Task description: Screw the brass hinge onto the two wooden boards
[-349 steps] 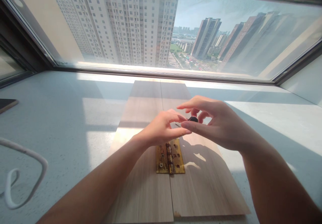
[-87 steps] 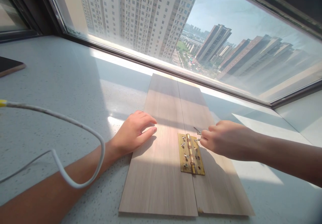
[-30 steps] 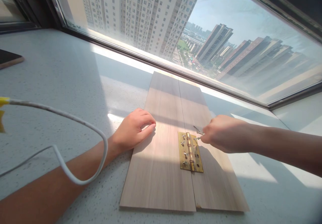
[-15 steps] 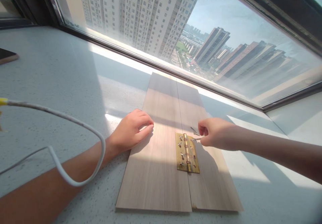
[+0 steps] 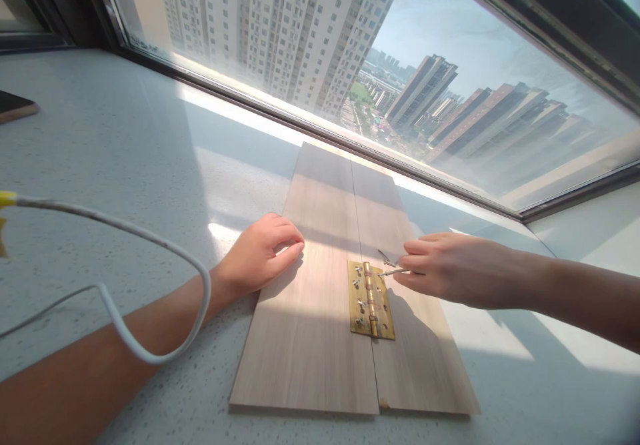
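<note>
Two pale wooden boards lie side by side on the sill, joined across their seam by a brass hinge with several screws in it. My left hand rests on the left board's outer edge, fingers loosely bent and holding nothing. My right hand reaches in from the right, its fingers pinched on a thin metal screwdriver. The tool's tip sits at the hinge's upper right corner. A loose screw lies on the right board just above the hinge.
A white cable loops over my left forearm and the speckled white sill. A dark flat object lies at the far left. The window frame runs just behind the boards.
The fingers of my right hand have stretched out from a tight curl while keeping the tool at the hinge. My left hand has stayed on the left board.
</note>
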Available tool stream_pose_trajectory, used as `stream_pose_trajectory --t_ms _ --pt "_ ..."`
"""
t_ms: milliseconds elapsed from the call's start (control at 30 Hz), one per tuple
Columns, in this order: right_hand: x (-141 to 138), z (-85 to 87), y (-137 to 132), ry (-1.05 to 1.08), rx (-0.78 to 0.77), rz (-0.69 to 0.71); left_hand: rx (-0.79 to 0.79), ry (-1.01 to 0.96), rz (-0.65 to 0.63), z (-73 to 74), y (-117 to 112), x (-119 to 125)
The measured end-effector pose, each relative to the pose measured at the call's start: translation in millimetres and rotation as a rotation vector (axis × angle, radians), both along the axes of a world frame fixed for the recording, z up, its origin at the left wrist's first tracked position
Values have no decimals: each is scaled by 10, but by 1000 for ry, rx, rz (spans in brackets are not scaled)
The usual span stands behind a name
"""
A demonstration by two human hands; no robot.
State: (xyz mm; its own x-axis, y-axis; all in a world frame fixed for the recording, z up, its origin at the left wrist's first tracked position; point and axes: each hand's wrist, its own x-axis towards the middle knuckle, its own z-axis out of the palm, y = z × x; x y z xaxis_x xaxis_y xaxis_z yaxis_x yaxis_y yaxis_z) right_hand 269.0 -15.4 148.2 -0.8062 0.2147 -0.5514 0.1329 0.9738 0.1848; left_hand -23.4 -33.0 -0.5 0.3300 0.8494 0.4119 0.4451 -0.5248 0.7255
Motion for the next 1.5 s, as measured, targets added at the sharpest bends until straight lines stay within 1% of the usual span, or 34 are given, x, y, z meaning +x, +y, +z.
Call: stream_pose_trajectory --t_ms 67,167,233,333,433,533,600,700,767,833,900,933,1000,1067,1100,1133,1167,1200,1300,1333,1400,1433,1500 --pt "-25 -9 7 -42 -14 25 -3 -1 -1 2 1 0" --pt "-84 -37 14 -150 -4 0 -10 3 -1 7 0 0" --pt "-136 -53 21 -192 -3 -67 -13 2 -2 10 -2 0" --pt "-210 -62 33 -188 -42 -241 -13 -1 -4 15 -4 -2" --pt "-242 -67 41 -198 -62 -440 -5 2 -1 23 -2 -6" --pt "-243 -97 35 -132 -68 -653 3 6 -3 30 3 -7" --pt "-260 -131 21 -59 -52 -882 8 7 -5 33 7 -7" --pt "-326 -177 -6 0 -18 -1330 15 4 -6 31 10 -3" --pt "-364 -187 -19 45 -31 -1549 16 4 -4 28 9 0" --pt "-360 -181 -30 107 -90 -1682 13 6 -2 23 7 2" --pt "-305 -163 -46 144 -205 -1745 10 5 -4 20 6 4" --pt "-261 -152 -57 148 -265 -1754 8 3 -6 18 5 4" --pt "-163 -129 -83 161 -377 -1718 -1 0 -7 17 3 4" --pt "-79 -109 -114 183 -475 -1644 -6 -4 -4 17 1 4" --pt "-51 -103 -129 190 -499 -1597 -6 -5 -1 17 0 4" --pt "-32 -101 -142 188 -487 -1534 -3 -6 0 17 -1 4" --pt "-23 -101 -152 173 -430 -1454 1 -5 0 16 -1 4" --pt "-21 -104 -156 151 -333 -1356 4 -5 -2 15 -1 4" --pt "-27 -121 -136 130 33 -1024 0 -2 -4 12 1 3" --pt "-25 -125 -120 123 130 -944 -3 -2 -4 12 1 2" --pt "-7 -122 -88 78 269 -855 -7 -5 -1 11 3 0" --pt "8 -116 -75 42 307 -827 -7 -6 0 11 3 0" --pt "44 -97 -67 -10 303 -781 -6 -9 1 11 5 -1"
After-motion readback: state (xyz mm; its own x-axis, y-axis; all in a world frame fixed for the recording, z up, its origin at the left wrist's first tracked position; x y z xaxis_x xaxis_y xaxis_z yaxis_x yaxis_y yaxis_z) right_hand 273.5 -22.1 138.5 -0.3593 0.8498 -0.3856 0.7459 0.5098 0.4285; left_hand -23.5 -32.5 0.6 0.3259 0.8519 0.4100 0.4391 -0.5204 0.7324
